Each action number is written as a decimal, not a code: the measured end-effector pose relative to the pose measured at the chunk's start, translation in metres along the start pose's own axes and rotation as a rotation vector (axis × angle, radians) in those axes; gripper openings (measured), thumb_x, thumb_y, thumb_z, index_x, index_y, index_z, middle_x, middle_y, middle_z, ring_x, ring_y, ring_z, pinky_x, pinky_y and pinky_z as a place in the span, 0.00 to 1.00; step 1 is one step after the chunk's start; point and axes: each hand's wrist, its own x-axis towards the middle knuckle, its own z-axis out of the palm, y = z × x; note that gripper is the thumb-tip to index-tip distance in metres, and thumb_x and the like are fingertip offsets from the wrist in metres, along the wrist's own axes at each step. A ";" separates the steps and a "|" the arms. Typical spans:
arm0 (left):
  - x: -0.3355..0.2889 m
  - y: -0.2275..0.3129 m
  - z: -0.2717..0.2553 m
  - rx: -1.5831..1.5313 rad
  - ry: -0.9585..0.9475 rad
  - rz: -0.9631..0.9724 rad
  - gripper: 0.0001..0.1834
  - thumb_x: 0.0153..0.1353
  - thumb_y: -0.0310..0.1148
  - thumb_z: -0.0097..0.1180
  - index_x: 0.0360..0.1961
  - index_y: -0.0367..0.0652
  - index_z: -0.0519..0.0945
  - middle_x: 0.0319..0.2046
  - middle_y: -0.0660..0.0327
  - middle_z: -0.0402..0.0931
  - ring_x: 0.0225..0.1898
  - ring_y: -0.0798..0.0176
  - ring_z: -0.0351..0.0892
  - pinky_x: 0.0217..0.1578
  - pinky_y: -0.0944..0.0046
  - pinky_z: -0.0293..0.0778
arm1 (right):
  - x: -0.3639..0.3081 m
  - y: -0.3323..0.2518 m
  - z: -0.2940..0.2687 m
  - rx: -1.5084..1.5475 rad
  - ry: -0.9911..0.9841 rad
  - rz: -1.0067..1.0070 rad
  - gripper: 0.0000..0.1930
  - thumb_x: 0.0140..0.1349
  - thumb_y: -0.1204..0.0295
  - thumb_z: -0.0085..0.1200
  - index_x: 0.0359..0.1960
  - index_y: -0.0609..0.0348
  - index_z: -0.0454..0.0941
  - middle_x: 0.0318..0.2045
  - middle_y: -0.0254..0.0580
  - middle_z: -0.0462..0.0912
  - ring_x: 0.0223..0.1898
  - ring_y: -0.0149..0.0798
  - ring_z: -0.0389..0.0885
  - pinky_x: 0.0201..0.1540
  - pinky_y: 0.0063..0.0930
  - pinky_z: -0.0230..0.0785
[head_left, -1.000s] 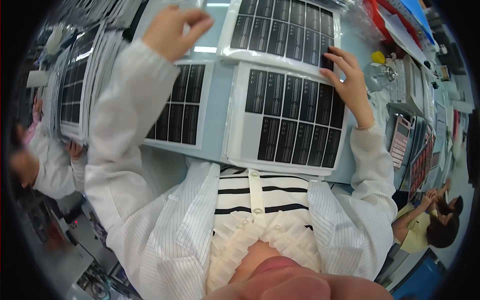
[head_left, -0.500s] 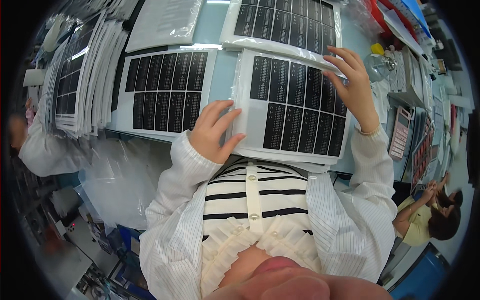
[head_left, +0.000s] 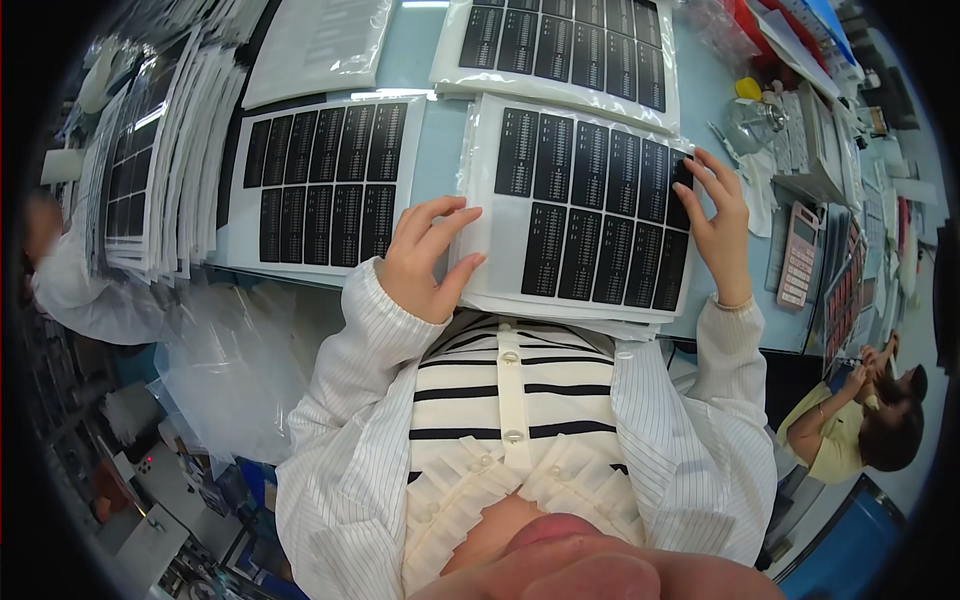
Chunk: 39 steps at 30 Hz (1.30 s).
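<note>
A stack of white sheets (head_left: 506, 240) printed with two rows of black rectangular labels lies right in front of me, some sheet edges jutting out at its near side. At its left margin rests my left hand (head_left: 424, 262), fingers spread, thumb and fingertips on or just over the edge. My right hand (head_left: 718, 232) is by the stack's right edge, fingers apart and slightly bent, the tips over the outermost labels. Neither hand grips anything that I can see. Left of the stack lies another sheet of black labels (head_left: 330, 178); beyond it, a plastic-wrapped pack of the same sheets (head_left: 562, 52).
Many upright-edged sheets (head_left: 160, 170) are piled at the left, near a clear plastic bag (head_left: 235, 375). A white wrapped pack (head_left: 315, 50) lies at the back. On the right are a pink calculator (head_left: 799, 256) and a clear bottle (head_left: 755, 122). Other people sit at both sides.
My right hand has come nearer along the stack's right side, from its upper right corner to the right edge. My left hand stays at the left margin.
</note>
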 end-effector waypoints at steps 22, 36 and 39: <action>0.053 -0.008 -0.016 -0.795 -0.409 -0.660 0.43 0.53 0.23 0.60 0.65 0.35 0.47 0.35 0.52 0.77 0.26 0.68 0.77 0.24 0.71 0.73 | -0.022 0.018 -0.036 0.773 -0.329 0.749 0.10 0.58 0.67 0.58 0.32 0.63 0.76 0.22 0.34 0.79 0.17 0.24 0.74 0.17 0.15 0.65; 0.069 0.000 -0.019 -0.548 -0.538 -0.619 0.14 0.64 0.28 0.49 0.50 0.36 0.69 0.26 0.62 0.79 0.23 0.75 0.74 0.21 0.76 0.67 | -0.017 0.008 -0.057 0.952 -0.391 0.680 0.08 0.59 0.70 0.57 0.31 0.63 0.77 0.22 0.32 0.79 0.19 0.22 0.73 0.20 0.16 0.65; 0.072 0.004 -0.022 -0.640 -0.498 -0.582 0.17 0.63 0.27 0.49 0.52 0.36 0.67 0.26 0.63 0.78 0.22 0.76 0.73 0.21 0.76 0.67 | -0.013 0.007 -0.060 0.935 -0.378 0.645 0.08 0.58 0.70 0.57 0.30 0.63 0.77 0.21 0.32 0.79 0.19 0.22 0.73 0.19 0.15 0.64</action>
